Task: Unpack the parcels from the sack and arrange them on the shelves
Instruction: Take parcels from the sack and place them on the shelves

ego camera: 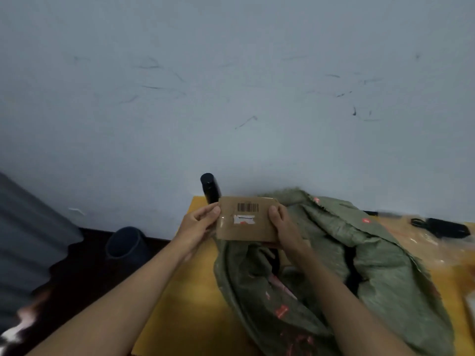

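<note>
A black barcode is showing on the upper face of the brown cardboard parcel [246, 219], its digits too small to read; a torn white-and-red label is sitting beneath it, illegible. Red printed marks are showing on the green sack [385, 265], also unreadable.

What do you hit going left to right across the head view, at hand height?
Dark bin on the floor → left hand → cardboard parcel → right hand → green sack → black object at the table's far right.
</note>
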